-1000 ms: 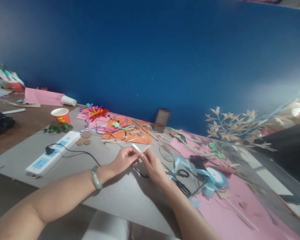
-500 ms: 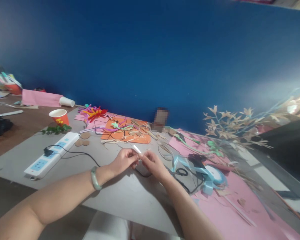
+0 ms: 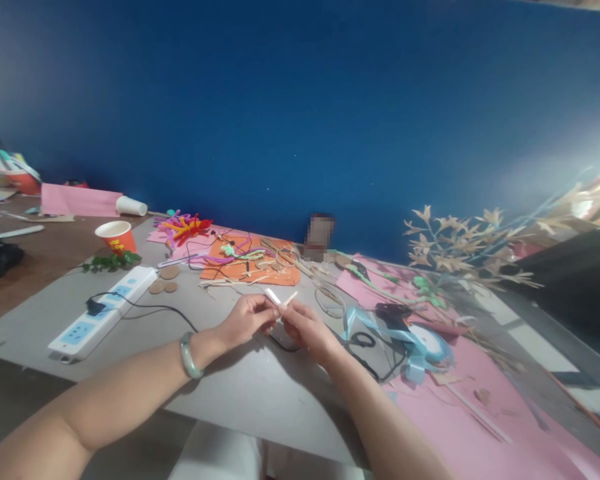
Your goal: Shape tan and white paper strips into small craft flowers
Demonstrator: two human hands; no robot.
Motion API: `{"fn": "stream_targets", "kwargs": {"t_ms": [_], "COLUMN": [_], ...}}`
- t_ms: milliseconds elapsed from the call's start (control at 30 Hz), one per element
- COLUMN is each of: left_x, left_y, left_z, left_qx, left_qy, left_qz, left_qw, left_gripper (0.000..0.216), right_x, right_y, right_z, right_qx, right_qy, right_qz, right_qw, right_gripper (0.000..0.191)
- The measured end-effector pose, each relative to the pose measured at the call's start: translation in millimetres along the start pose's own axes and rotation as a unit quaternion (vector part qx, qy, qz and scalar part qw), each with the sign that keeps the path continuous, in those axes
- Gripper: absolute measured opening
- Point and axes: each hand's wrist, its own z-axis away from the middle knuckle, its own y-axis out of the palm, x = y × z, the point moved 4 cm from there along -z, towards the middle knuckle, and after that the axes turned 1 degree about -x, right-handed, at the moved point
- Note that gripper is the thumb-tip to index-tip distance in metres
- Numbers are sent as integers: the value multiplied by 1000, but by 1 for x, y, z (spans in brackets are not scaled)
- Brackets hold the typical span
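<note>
Both hands meet above the grey board in front of me, fingertips close together. My left hand (image 3: 253, 319), with a pale green bangle (image 3: 191, 356) on its wrist, pinches a small white strip (image 3: 273, 297) that points up and to the left. From the fingertips of my right hand (image 3: 304, 325) a thin pale stick (image 3: 291, 297) sticks out up and to the right. The lower ends of strip and stick are hidden by the fingers, so I cannot tell whether they touch. A black cable (image 3: 284, 345) passes beneath the hands.
A white power strip (image 3: 107, 310) lies left, near a red paper cup (image 3: 116, 238) and brown discs (image 3: 169, 272). An orange sheet (image 3: 220, 272) with scraps lies behind the hands. Right are blue ribbon (image 3: 415, 367), pink paper (image 3: 445, 420) and dried leaf stems (image 3: 433, 237).
The thin pale stick now shows above my right fingertips, beside the white strip. Both hands keep nearly the same place. The camera view has shifted slightly.
</note>
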Motion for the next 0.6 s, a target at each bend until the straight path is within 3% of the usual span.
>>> {"fn": "stream_targets", "kwargs": {"t_ms": [600], "left_x": [-7], "left_y": [-6], "left_z": [0], "left_qx": [13], "left_qy": [8], "left_qz": [-40], "left_qw": [999], "left_gripper": [26], "right_x": [-4], "right_y": [-14], "right_z": [-3], "right_qx": [37], "right_qy": [77], "right_qz": [-120], "right_qw": [989], "right_gripper": [46]}}
